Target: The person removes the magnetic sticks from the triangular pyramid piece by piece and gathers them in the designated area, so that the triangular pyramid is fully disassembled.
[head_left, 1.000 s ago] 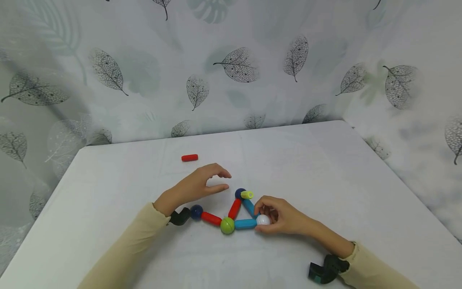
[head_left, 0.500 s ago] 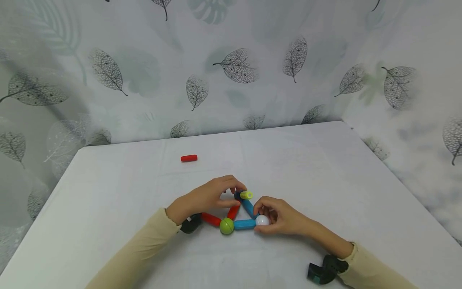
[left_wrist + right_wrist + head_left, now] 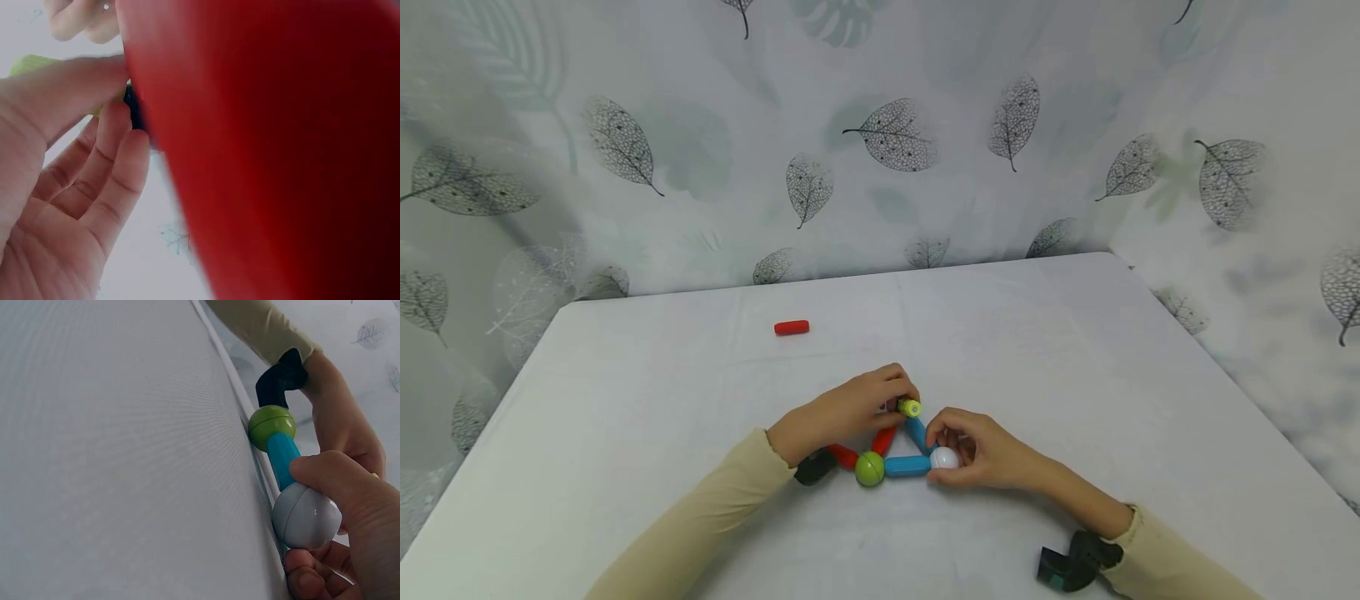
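Coloured toy rods and balls, joined end to end, lie on the white table. My left hand [image 3: 857, 407] holds the dark blue ball [image 3: 132, 107] at the triangle's far corner; a short yellow-green rod [image 3: 909, 407] sticks out between its fingers. My right hand [image 3: 981, 450] grips the white ball [image 3: 944, 458] at the near right corner, its thumb reaching towards a blue rod [image 3: 283, 459]. A green ball [image 3: 869, 469] forms the left corner. A red rod [image 3: 883, 440] and another blue rod [image 3: 917, 433] run up to the held dark ball.
Another red rod [image 3: 842, 455] extends left from the green ball, its far end hidden behind my left wrist. Farther back lies a loose red rod [image 3: 792, 327]. Leaf-patterned cloth [image 3: 700, 167] hangs behind the table [image 3: 1037, 333].
My left hand has come in from the left and closed its fingers around the dark blue ball. The yellow-green rod has shifted slightly. My right hand stays on the white ball.
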Available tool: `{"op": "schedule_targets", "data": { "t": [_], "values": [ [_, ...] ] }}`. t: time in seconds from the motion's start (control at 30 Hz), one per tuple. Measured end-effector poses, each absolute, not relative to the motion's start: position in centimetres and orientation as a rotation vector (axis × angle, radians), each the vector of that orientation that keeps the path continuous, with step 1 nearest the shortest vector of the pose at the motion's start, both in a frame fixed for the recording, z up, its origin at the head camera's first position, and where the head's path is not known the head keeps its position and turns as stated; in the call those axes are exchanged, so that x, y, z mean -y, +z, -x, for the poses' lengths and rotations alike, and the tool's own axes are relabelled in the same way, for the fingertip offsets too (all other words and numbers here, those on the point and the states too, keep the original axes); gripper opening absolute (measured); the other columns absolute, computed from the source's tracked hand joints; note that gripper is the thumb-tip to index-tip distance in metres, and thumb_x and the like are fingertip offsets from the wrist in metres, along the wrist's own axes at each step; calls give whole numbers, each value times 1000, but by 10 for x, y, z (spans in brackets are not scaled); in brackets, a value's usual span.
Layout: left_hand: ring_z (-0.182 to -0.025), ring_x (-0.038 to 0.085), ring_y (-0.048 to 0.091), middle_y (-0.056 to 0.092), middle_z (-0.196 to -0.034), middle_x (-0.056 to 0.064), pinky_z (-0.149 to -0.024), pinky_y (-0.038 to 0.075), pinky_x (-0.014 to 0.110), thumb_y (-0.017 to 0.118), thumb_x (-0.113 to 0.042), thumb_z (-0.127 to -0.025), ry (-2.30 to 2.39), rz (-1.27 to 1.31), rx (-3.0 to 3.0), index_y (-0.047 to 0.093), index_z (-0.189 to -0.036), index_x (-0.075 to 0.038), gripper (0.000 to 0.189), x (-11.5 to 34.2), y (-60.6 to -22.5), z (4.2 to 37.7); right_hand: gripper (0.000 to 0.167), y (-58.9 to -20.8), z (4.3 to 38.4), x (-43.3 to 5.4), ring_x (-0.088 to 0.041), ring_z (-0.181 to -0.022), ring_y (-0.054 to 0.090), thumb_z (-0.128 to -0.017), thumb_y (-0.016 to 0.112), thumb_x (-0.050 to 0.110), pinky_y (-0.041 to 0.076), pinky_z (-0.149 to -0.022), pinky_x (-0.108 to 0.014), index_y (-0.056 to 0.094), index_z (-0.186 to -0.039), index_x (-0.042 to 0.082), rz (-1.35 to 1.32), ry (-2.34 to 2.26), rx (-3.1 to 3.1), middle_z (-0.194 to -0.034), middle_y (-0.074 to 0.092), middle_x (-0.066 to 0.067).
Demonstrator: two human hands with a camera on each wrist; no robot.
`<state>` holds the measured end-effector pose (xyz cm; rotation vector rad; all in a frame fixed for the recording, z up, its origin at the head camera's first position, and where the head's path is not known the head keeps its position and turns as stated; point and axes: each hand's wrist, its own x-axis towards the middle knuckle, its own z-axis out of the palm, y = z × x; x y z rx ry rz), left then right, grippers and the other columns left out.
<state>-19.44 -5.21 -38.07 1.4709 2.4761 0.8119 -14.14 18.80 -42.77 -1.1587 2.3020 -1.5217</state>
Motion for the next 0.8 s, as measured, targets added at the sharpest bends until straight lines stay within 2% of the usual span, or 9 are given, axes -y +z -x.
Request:
{"op": "schedule_targets", "data": {
  "t": [0.17,0.57,0.8],
  "values": [
    [-96,15,58,57,-104,4,-89,49,19,70,-5,-89,797,-1481,-2502,63,-109,-4,21,52,-379,194,33,-429,142,-188,-19,-66,51,-78,82,9,41,-50,-18,60,-103,9,1156,-1515,-2312,-86,57,-5],
    [-104,17,58,57,-112,7,-95,48,23,65,-5,-93,743,-1402,-2501,60,-114,-3,22,55,-379,194,33,-432,143,-188,-20,-64,51,-77,82,9,41,-49,-18,59,-102,9,1177,-1520,-2320,-85,57,-5],
    [-93,15,54,55,-103,5,-86,50,22,62,-14,-96,820,-1230,-2435,54,-115,-1,25,59,-376,196,34,-430,143,-188,-19,-65,50,-77,82,8,41,-49,-19,60,-102,9,1171,-1520,-2316,-86,57,-6]
  ]
}}
